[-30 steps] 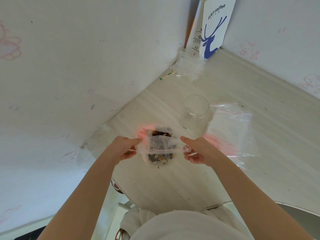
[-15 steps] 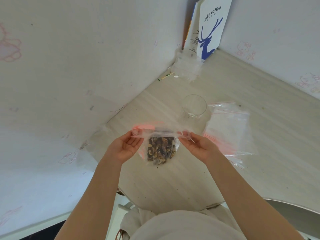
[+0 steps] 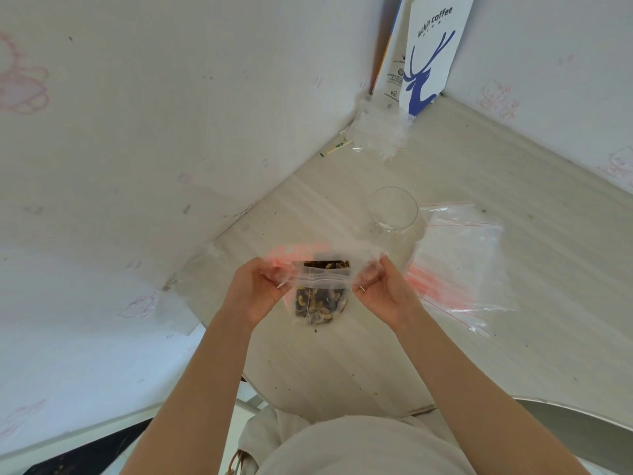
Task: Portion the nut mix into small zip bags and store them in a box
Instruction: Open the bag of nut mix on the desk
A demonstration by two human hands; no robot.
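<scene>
Head view: paper bag (image 3: 434, 46) reads "luckin coffee"; fingers (image 3: 274, 276) pinch zip bag (image 3: 322, 296).

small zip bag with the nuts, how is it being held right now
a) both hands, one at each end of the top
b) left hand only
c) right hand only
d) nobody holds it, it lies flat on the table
a: the left hand and the right hand each pinch one end of the top strip of the small zip bag, and the nut mix sits in the lower part between them.
</scene>
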